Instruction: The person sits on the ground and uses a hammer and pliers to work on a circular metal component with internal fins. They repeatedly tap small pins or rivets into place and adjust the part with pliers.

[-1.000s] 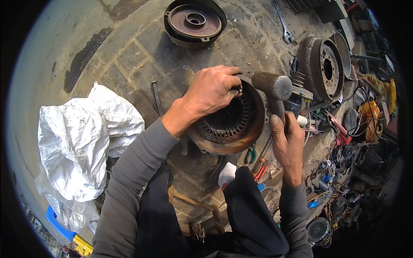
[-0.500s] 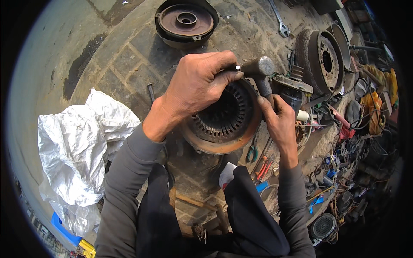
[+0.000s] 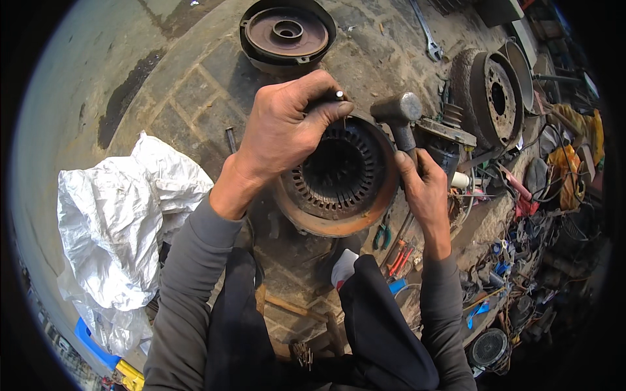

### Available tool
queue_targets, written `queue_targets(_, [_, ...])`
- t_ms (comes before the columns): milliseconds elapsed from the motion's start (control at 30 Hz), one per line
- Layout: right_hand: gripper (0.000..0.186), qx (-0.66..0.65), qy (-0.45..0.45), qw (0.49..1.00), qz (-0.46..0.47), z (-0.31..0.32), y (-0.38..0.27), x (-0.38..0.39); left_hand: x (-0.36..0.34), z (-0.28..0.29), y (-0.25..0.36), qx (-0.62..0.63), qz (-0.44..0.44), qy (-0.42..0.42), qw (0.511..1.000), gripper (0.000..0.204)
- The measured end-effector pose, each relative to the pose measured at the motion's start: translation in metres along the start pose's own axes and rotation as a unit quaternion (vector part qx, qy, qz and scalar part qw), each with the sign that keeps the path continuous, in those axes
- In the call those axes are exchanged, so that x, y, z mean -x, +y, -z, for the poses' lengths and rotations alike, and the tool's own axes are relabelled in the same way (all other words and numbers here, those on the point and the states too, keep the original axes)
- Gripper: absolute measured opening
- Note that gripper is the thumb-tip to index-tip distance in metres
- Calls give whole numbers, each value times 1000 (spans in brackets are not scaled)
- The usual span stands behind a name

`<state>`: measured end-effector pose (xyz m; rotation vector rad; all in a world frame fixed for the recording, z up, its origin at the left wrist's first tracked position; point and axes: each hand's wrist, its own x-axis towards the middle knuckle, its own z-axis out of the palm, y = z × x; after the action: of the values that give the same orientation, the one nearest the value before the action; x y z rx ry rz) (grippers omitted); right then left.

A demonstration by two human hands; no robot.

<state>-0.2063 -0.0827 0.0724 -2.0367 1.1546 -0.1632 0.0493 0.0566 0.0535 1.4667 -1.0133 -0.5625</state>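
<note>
Spreading beneath everything, grey-brown stone paving [image 3: 195,98] bears a crumpled white woven-plastic sack [image 3: 117,221] off to the left. At the middle sits the piece being worked on, a rust-brown round metal housing [image 3: 326,225], its open face upward and a dark ring of slots inside. Beyond it lies a dark, bowl-shaped metal cover [image 3: 287,30] with a raised central hub. Next in size comes a grey steel hammer [image 3: 398,109] with a blunt round head, its handle clamped in the closed fingers of the right hand [image 3: 425,192]. The left hand [image 3: 283,124] hangs over the housing's far left part, its outer fingers mostly hidden. Red-handled pliers [image 3: 399,259] lie near the housing's lower right. Smallest is a slim metal rod [image 3: 339,96], bright at its visible end, pinched between left thumb and forefinger, the hammer head apart from it; whether its lower tip touches the slots cannot be told. The step in hand looks like placing the rod for striking, and the next move would call for a steady tip and a square blow, clear of the thumb
</note>
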Motion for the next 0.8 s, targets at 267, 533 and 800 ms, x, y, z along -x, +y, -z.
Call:
queue_targets(267, [40,5,-4,1000,-2,0,5,-1,1,0,-10,-46,-85,-30,995,13])
queue_targets(533, [40,6,-8,1000,-9,3,4,2,2,-14,-31,-152,-198,-68,966,22])
queue_targets(800, [38,-32,-11,999,-2,7,4,5,2,-17,-41,-71,-70,-117,988,19])
